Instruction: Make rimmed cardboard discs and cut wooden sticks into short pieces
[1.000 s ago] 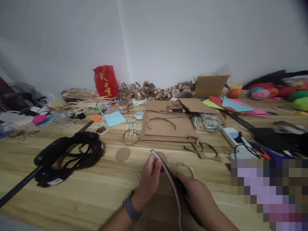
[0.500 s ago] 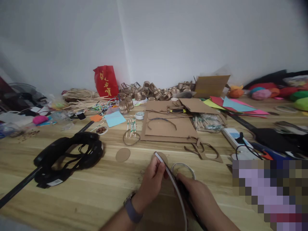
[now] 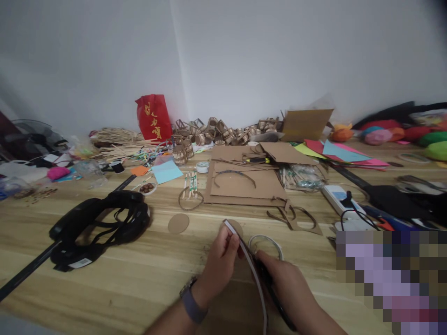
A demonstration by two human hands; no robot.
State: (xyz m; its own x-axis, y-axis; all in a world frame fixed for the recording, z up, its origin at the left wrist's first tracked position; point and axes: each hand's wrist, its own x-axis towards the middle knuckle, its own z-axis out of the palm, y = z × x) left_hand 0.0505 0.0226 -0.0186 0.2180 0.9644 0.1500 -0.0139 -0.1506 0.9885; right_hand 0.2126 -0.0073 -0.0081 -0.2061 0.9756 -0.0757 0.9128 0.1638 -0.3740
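Observation:
My left hand point(image 3: 222, 258), with a watch point(image 3: 192, 300) on its wrist, pinches the upper end of a long, thin, pale strip point(image 3: 252, 265). The strip bends down toward me, its lower end leaving the bottom of the view. Close on its right, my right hand point(image 3: 284, 274) is wrapped round a black tool that looks like scissors point(image 3: 279, 304); its front part is mostly hidden by the strip and the fingers. Behind the hands lie a cardboard disc point(image 3: 234, 226), partly covered by the strip, and a pale ring point(image 3: 267, 238). Another cardboard disc point(image 3: 178, 224) lies farther left.
Cardboard sheets point(image 3: 244, 190) lie ahead, with curved cardboard offcuts point(image 3: 296, 218) at their right. A black headset with straps point(image 3: 101, 228) sits left. Small striped baskets point(image 3: 223, 132) and a red bag point(image 3: 153, 118) stand along the wall. A white box point(image 3: 344, 200) is at right.
The strip's lower part has swung a little left, and the black tool has shifted slightly. Both hands keep their grips in nearly the same place.

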